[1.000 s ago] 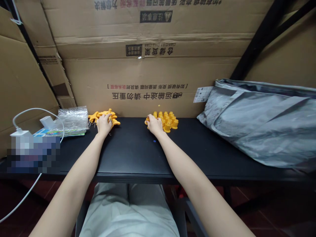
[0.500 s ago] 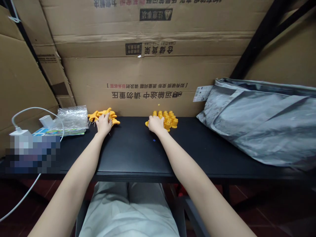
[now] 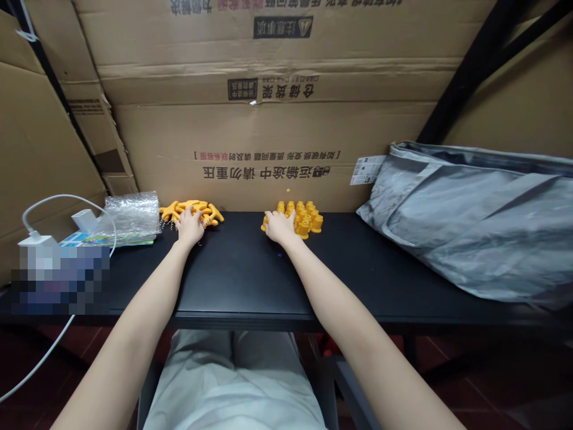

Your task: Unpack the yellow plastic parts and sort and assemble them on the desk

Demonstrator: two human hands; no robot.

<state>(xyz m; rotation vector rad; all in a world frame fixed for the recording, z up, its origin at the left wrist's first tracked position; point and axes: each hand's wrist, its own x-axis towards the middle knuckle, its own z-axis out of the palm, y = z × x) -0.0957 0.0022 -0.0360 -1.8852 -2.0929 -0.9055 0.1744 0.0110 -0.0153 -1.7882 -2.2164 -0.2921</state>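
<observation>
My left hand (image 3: pixel 190 226) rests over a pile of orange corkscrew handles (image 3: pixel 182 207) with metal spirals, its fingers spread and touching them. One T-shaped handle (image 3: pixel 216 214) lies at the pile's right side, beside my fingers. My right hand (image 3: pixel 280 226) is at the left edge of a cluster of yellow plastic cups (image 3: pixel 316 223) standing in rows. Its fingers curl around a yellow cup (image 3: pixel 263 227), of which only a small part shows at the thumb side. The hand hides the nearest cups.
A black table (image 3: pixel 242 280) ends at a cardboard wall (image 3: pixel 268 128). Bubble wrap (image 3: pixel 132 215), a white charger (image 3: pixel 38 254) and a cable lie at left. A large grey bag (image 3: pixel 465 221) fills the right side. A small blue spot (image 3: pixel 280 255) marks the tabletop.
The handle in my left hand has come down to the pile's right side, and the fingers have opened. My right hand has shifted slightly left, with the yellow cup at its thumb.
</observation>
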